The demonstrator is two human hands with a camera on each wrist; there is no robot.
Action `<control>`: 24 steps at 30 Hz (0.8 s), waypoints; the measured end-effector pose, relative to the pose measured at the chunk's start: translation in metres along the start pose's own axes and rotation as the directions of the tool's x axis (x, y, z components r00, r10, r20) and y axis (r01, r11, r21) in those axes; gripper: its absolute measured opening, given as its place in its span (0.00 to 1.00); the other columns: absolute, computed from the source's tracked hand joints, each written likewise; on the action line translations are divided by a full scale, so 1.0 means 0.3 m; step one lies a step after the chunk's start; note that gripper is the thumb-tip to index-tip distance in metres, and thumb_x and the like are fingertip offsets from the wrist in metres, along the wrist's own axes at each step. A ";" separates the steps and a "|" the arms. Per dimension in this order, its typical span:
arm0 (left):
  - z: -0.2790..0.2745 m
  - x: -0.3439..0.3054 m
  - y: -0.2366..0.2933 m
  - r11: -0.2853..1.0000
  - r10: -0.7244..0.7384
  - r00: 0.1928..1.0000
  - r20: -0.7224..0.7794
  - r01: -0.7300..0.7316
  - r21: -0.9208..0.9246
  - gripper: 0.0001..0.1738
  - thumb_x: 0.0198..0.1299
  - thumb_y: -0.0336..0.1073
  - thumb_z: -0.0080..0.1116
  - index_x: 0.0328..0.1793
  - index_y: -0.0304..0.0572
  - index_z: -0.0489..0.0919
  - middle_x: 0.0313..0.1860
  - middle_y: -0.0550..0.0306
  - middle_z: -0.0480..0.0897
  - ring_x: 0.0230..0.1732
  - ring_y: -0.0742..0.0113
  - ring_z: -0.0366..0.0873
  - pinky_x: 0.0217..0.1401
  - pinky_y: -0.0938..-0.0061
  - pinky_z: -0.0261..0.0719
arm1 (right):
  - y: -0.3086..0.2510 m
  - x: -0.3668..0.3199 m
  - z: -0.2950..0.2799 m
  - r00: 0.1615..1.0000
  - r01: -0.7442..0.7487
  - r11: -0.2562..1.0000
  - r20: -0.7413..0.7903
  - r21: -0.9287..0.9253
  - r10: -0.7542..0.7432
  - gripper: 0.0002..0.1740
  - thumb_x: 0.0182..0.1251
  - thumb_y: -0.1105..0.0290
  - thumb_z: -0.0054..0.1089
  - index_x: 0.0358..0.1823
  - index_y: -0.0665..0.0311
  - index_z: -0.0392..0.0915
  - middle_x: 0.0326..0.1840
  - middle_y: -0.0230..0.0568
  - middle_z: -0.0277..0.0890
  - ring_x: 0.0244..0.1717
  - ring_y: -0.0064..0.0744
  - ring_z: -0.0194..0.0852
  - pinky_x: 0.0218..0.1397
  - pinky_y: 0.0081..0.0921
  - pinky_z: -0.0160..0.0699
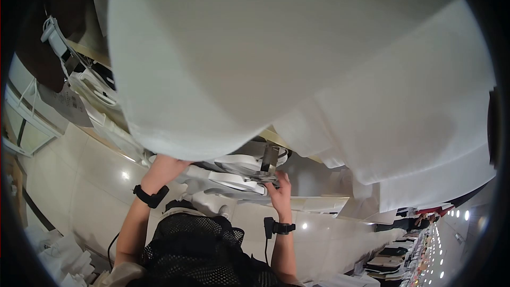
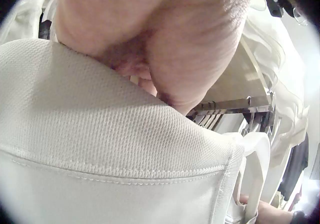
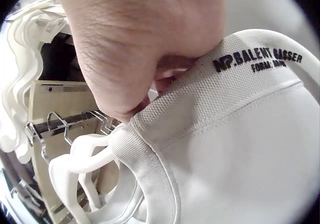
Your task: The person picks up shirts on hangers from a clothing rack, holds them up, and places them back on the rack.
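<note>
A white short knit-textured shirt (image 3: 240,149) hangs among others on a rack, with black lettering (image 3: 257,58) on its shoulder. My right hand (image 3: 150,38) grips that shoulder beside the ribbed neckline, fingers curled over the cloth. On the opposite shoulder of white cloth (image 2: 110,129), my left hand (image 2: 150,33) holds the fabric between thumb and fingers, fingertips mostly hidden behind it. In the head view the left hand (image 1: 166,172) and right hand (image 1: 280,188) are at either side of white hangers (image 1: 234,180), the right one close to the metal rail (image 1: 270,159).
Large white cloth (image 1: 292,48) fills the upper head view, close to the camera. More white garments (image 3: 20,83) hang behind a wooden panel (image 3: 60,98). A tiled floor (image 1: 90,170) lies below, with folded clothes (image 1: 390,260) and a person (image 1: 411,223) farther right.
</note>
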State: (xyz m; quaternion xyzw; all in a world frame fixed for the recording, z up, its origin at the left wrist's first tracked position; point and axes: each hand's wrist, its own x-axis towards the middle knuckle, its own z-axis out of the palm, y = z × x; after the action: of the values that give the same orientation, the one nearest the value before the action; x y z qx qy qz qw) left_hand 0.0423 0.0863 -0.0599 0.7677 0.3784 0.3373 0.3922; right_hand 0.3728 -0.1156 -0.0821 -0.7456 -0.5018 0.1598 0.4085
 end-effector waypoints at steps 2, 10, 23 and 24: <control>-0.009 -0.001 0.021 0.995 -0.094 0.994 0.052 0.096 -0.040 0.17 0.55 0.42 0.82 0.46 0.45 0.87 0.43 0.53 0.80 0.57 0.46 0.75 0.71 0.54 0.62 | 0.002 -0.009 -0.008 1.000 -0.027 0.999 0.011 0.022 0.027 0.20 0.64 0.70 0.78 0.56 0.66 0.87 0.53 0.47 0.86 0.58 0.51 0.78 0.66 0.42 0.74; -0.013 -0.001 0.032 0.997 -0.069 0.997 0.030 0.070 -0.024 0.15 0.57 0.39 0.80 0.45 0.45 0.86 0.44 0.54 0.81 0.58 0.46 0.76 0.71 0.54 0.63 | -0.095 0.020 -0.018 0.999 0.032 0.999 -0.012 -0.012 -0.032 0.18 0.66 0.70 0.79 0.55 0.70 0.88 0.50 0.48 0.89 0.53 0.48 0.85 0.61 0.39 0.82; 0.011 -0.004 0.025 0.996 -0.086 0.996 0.035 0.087 -0.028 0.15 0.56 0.38 0.81 0.45 0.43 0.87 0.43 0.54 0.82 0.57 0.45 0.76 0.68 0.53 0.65 | -0.072 0.019 -0.028 0.997 0.054 0.996 -0.049 -0.077 -0.058 0.18 0.64 0.70 0.81 0.52 0.72 0.89 0.47 0.50 0.90 0.50 0.45 0.87 0.61 0.36 0.82; 0.009 -0.002 0.026 0.995 -0.093 0.995 0.046 0.094 -0.027 0.15 0.55 0.38 0.81 0.45 0.43 0.88 0.43 0.54 0.83 0.57 0.45 0.76 0.68 0.53 0.65 | -0.071 0.017 -0.027 0.997 0.042 0.997 -0.056 -0.071 -0.046 0.19 0.64 0.70 0.81 0.52 0.72 0.90 0.47 0.50 0.90 0.50 0.45 0.87 0.61 0.36 0.82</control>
State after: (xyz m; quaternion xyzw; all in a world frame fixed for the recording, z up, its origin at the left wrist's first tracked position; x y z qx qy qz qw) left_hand 0.0467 0.0816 -0.0547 0.7507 0.4002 0.3067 0.4269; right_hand 0.3673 -0.1114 -0.0598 -0.7525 -0.5112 0.1115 0.4000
